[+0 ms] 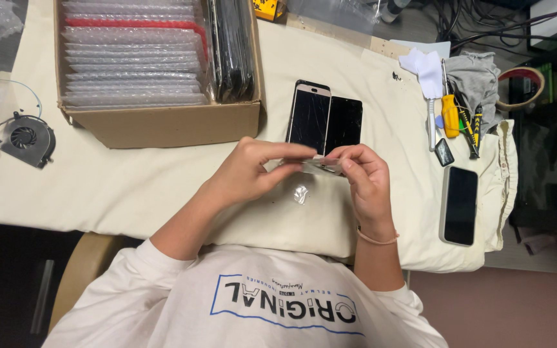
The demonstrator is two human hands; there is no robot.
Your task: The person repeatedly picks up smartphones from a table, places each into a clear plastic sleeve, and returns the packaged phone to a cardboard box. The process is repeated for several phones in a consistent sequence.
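My left hand (253, 169) and my right hand (365, 177) meet over a cream cloth (130, 187) that covers the table. Together they pinch a small, thin clear strip (322, 166) between the fingertips. Just beyond the hands lie two phone screens side by side, one with a pale frame (309, 116) and one all black (345, 122). A small crumpled piece of clear film (300, 193) rests on the cloth right below the hands. My right wrist wears a thin band.
A cardboard box (162, 125) of bubble-wrapped panels stands at the back left. A small cooling fan (27, 137) lies at the left edge. On the right lie a phone (460, 205), a yellow screwdriver (450, 116), other tools, a grey rag (478, 77) and a tape roll (521, 87).
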